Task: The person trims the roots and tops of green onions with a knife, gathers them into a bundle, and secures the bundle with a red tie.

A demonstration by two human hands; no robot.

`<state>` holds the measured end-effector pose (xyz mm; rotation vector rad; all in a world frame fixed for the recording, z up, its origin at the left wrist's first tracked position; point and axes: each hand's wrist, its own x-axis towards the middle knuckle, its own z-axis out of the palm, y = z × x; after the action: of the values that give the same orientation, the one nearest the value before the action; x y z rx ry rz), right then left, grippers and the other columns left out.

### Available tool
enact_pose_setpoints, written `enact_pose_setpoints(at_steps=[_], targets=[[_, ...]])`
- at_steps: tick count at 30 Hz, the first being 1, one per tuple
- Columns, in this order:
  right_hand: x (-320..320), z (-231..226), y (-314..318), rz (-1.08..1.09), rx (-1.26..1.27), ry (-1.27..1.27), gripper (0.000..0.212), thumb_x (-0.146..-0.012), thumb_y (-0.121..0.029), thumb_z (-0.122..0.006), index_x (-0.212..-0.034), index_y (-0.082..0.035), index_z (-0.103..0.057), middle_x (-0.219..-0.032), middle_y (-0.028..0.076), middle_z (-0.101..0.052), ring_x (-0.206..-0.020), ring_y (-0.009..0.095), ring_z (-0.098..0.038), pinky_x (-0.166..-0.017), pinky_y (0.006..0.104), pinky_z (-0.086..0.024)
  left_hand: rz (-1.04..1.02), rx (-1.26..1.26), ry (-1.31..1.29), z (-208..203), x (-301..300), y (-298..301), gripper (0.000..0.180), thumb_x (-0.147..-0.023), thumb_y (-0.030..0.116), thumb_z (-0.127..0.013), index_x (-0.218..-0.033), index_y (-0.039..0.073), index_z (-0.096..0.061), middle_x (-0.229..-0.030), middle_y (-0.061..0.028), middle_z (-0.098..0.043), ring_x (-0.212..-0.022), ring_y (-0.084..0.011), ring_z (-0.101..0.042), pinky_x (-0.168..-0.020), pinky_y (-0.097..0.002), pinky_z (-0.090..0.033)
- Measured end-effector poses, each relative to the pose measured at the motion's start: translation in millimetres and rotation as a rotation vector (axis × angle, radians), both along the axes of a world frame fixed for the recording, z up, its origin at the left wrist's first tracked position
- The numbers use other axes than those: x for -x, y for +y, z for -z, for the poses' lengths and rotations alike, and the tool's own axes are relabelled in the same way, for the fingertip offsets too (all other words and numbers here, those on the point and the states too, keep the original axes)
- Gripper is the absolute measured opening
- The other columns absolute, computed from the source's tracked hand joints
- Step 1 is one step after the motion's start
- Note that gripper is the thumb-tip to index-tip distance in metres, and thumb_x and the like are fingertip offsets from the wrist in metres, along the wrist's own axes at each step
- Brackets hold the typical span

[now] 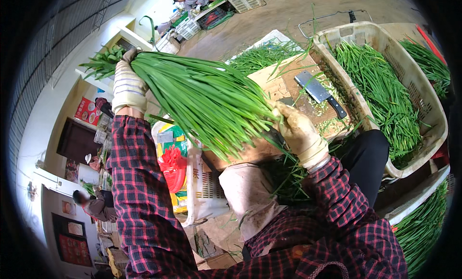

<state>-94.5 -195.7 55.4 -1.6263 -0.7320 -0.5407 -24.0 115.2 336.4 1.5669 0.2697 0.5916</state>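
Greens bundle (pixel 207 98) | left hand (pixel 130 81): fingers wrapped round leafy end | right hand (pixel 299 133): fingers at stem ends, grip unclear

Light is bright but uneven: white glare washes the far wall (pixel 147 12), and deep shadow lies below the cutting board (pixel 292 80). The green bunch (pixel 202 96) looks sharp, the distant person (pixel 100 209) softer, and the roof (pixel 62 31) bends near the black rim

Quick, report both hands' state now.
Left hand: closed, holding the bunch of greens.
Right hand: at the bunch's other end; whether it grips cannot be told.
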Motion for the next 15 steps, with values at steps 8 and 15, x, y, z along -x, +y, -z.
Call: enact_pose_setpoints(at_steps=[8,15], targets=[[26.1,38.5,-0.5,-0.186,-0.347,0.731,0.030,-0.091,-0.019,-0.061,-0.112,0.003,-0.061,-0.105,0.010,-0.065,-0.095,0.015,-0.061,-0.083,0.0271,-0.049,-0.114,-0.007,-0.118,-5.6,11.7,16.9,0.025,-0.092,0.025,-0.055,-0.103,0.006,-0.066,-0.102,-0.0085,-0.069,-0.092,-0.0247,-0.064,-0.084,-0.0350,-0.052],[13.1,-4.9,24.1,0.383,0.143,-0.051,0.037,-0.080,-0.035,-0.070,-0.087,0.001,-0.063,-0.079,0.015,-0.064,-0.075,0.030,-0.063,-0.072,0.0389,-0.050,-0.110,-0.125,-0.085,-0.3,11.6,-6.1,0.031,-0.096,0.010,-0.046,-0.126,0.006,-0.053,-0.120,-0.0102,-0.060,-0.105,-0.0187,-0.058,-0.091,-0.0339,-0.050]])
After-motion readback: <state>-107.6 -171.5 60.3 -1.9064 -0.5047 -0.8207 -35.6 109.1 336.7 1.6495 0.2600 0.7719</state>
